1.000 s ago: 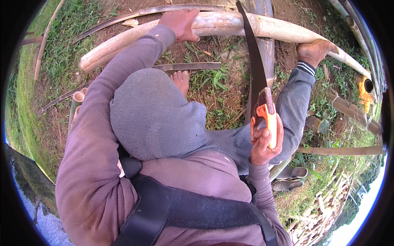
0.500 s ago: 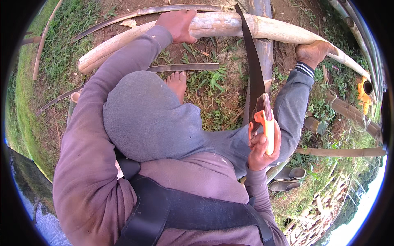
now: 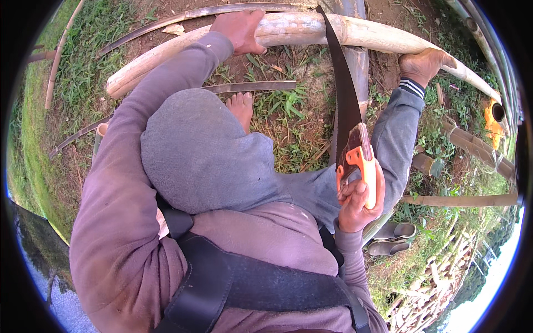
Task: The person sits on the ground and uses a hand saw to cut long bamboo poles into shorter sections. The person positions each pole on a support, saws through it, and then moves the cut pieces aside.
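A pale bamboo pole (image 3: 383, 38) lies crosswise in front of me. My left hand (image 3: 240, 32) is closed around the top of it, left of the middle. My right hand (image 3: 362, 200) grips the orange handle of a handsaw (image 3: 345, 94). The saw's long dark blade crosses the pole just right of my left hand, its tip sticking out past the far side. Whether the teeth have cut into the bamboo is too small to tell. Farther right, my bare foot (image 3: 419, 66) presses against the pole. Under the pole runs a darker bamboo log (image 3: 357, 69).
Split bamboo strips (image 3: 250, 86) lie on the grass and soil. An orange object (image 3: 493, 119) with a dark round opening is at the far right. A pair of shoes (image 3: 391, 238) stands at the lower right, near a heap of bamboo pieces (image 3: 430, 294).
My right hand and the saw handle have shifted slightly down and to the right, toward my body. My left hand still holds the pole in the same place.
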`<state>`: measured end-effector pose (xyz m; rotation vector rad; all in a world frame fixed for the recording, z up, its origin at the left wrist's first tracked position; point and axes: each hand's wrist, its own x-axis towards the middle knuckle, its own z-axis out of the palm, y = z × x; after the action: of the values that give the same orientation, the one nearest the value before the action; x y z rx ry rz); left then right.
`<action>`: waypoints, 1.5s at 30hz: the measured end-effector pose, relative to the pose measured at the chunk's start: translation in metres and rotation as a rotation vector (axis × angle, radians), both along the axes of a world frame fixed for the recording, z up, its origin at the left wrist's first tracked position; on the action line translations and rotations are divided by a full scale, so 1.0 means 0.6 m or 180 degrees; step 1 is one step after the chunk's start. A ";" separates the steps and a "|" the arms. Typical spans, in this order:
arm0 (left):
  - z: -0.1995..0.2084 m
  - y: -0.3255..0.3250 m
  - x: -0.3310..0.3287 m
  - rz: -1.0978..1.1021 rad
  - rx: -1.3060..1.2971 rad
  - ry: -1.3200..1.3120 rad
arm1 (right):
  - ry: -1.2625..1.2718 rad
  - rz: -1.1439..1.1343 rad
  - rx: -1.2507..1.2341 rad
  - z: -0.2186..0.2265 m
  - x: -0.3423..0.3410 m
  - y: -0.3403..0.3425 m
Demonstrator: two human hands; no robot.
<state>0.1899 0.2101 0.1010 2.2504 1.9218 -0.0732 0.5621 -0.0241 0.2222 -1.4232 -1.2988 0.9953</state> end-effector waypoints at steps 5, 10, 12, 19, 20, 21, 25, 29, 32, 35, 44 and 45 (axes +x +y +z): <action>0.009 0.004 0.022 -0.0034 -0.0186 -0.0008 | 0.0150 0.0064 0.0372 -0.085 -0.130 0.295; 0.017 0.010 0.000 0.0081 -0.0214 0.0023 | 0.0208 0.0073 0.0231 -0.089 -0.106 0.238; 0.002 -0.003 -0.006 0.0093 -0.0246 -0.0035 | 0.0383 0.0098 -0.0088 -0.050 -0.047 0.117; 0.017 -0.001 0.023 0.0043 -0.0165 -0.0062 | -0.0009 -0.0011 0.0696 -0.100 -0.080 0.184; 0.007 0.000 0.023 -0.0024 0.0016 -0.0123 | 0.0020 -0.0040 0.0628 -0.108 -0.098 0.234; 0.012 0.014 0.011 -0.0041 0.0250 -0.0127 | 0.0082 -0.0024 0.0552 -0.118 -0.118 0.287; 0.028 0.006 0.001 0.0103 -0.0269 -0.0023 | 0.0015 0.0103 0.0285 -0.097 -0.097 0.217; 0.006 0.001 0.000 0.0093 -0.0068 -0.0091 | 0.0048 0.0196 -0.0135 -0.035 -0.008 0.059; 0.004 0.007 0.009 0.0080 -0.0086 -0.0053 | -0.0232 0.0221 0.0148 -0.048 -0.005 0.077; 0.012 0.011 0.017 0.0086 -0.0186 -0.0059 | -0.0320 0.0096 0.0326 -0.073 -0.105 0.270; 0.007 -0.003 -0.002 0.0062 -0.0137 -0.0172 | -0.0371 0.0227 -0.0133 0.048 -0.013 0.075; 0.017 -0.011 0.005 0.0062 -0.0155 -0.0185 | -0.0406 0.0254 -0.0134 0.055 -0.005 0.061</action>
<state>0.1926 0.2032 0.1114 2.1779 1.8914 -0.0510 0.5590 0.0123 0.2551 -1.4972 -1.4448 1.0033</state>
